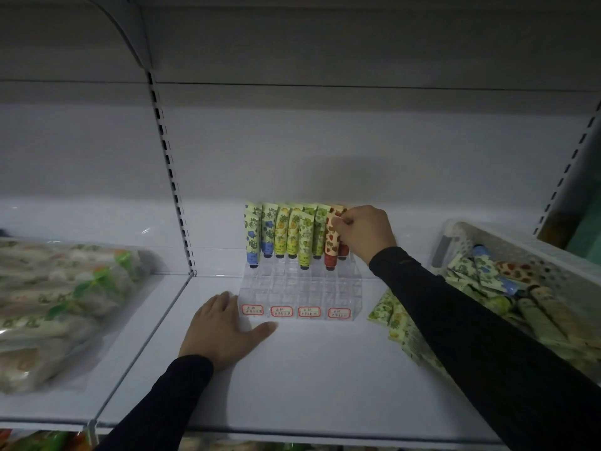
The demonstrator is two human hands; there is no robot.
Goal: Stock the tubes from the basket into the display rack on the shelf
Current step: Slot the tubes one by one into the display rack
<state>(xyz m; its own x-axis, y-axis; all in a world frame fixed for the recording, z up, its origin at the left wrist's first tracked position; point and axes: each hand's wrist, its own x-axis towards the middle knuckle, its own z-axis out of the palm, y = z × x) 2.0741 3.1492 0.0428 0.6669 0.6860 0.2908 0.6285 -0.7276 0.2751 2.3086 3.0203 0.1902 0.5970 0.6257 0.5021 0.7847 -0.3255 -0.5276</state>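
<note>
A clear tiered display rack (300, 292) stands on the white shelf (309, 379), with red-bordered labels along its front. Several tubes stand upright in its back rows: blue-flowered (252, 240), yellow-green (282, 234) and green ones. My right hand (364, 232) pinches the top of a red strawberry-patterned tube (331, 244) standing in the rack's right side. My left hand (224, 327) rests flat on the shelf, fingers touching the rack's front left corner. A white perforated basket (553, 255) at the right holds several more tubes.
Loose green-patterned tubes (390, 315) lie on the shelf between rack and basket, partly hidden by my right sleeve. Bagged packs (58, 304) fill the neighbouring shelf bay at the left. A slotted upright (172, 177) divides the bays.
</note>
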